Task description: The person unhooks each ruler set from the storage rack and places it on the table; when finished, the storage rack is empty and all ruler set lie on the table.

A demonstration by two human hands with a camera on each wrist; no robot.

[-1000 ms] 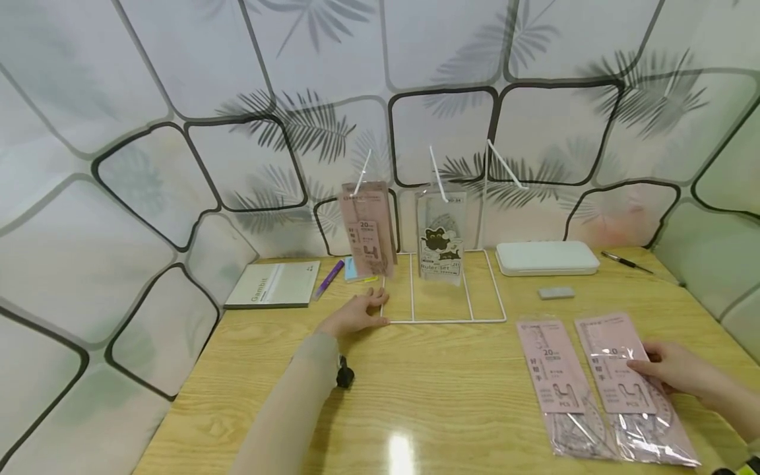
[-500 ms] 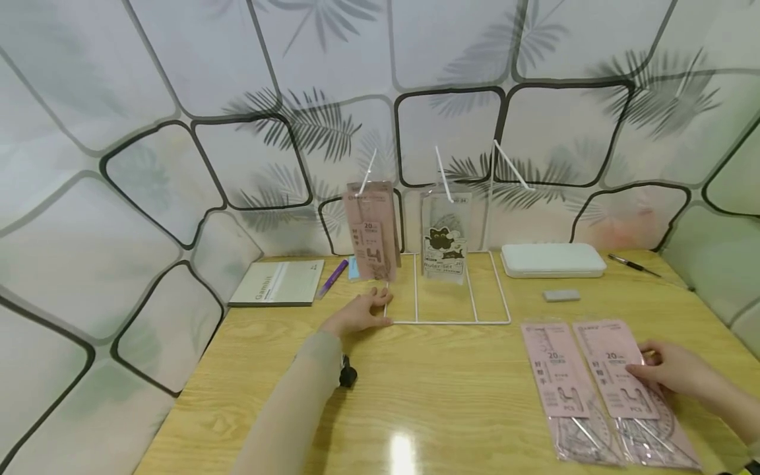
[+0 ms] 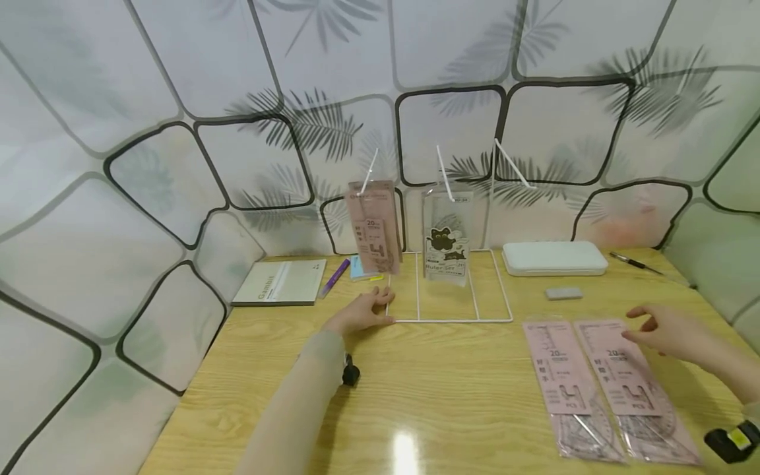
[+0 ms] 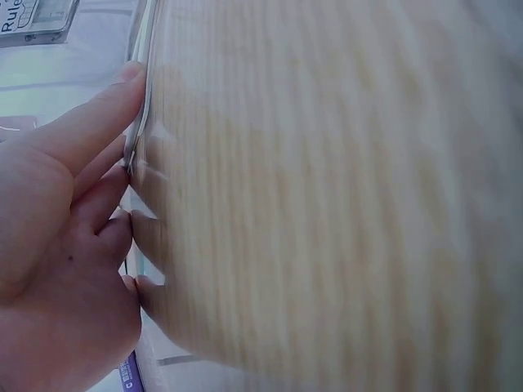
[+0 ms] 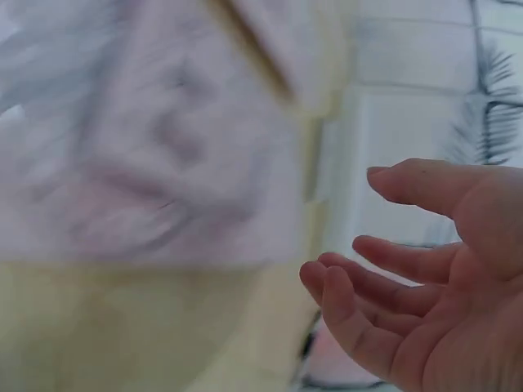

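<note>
My left hand (image 3: 363, 312) rests at the front left corner of a white wire display rack (image 3: 454, 321), its thumb along the wire and its fingertips down at the wooden table. In the left wrist view that hand (image 4: 78, 212) has its thumb stretched up along the wire. My right hand (image 3: 671, 333) hovers beside the upper right edge of a pink ruler set packet (image 3: 620, 369), fingers loosely bent and holding nothing. A second pink ruler set packet (image 3: 561, 373) lies left of it. The right wrist view shows the hand (image 5: 425, 278) apart from the blurred packet (image 5: 180, 163).
Pink packets (image 3: 374, 227) hang on the rack's left hook and clear ruler sets (image 3: 446, 237) on the middle one; the right hook (image 3: 515, 165) is bare. Behind stand a notebook (image 3: 279, 282), purple marker (image 3: 335, 277), white case (image 3: 555, 257), grey eraser (image 3: 564, 293) and pen (image 3: 635, 262).
My right hand has let go of the right pink packet and risen away from it, toward the back. Both packets now lie side by side. The left hand stays at the rack's corner.
</note>
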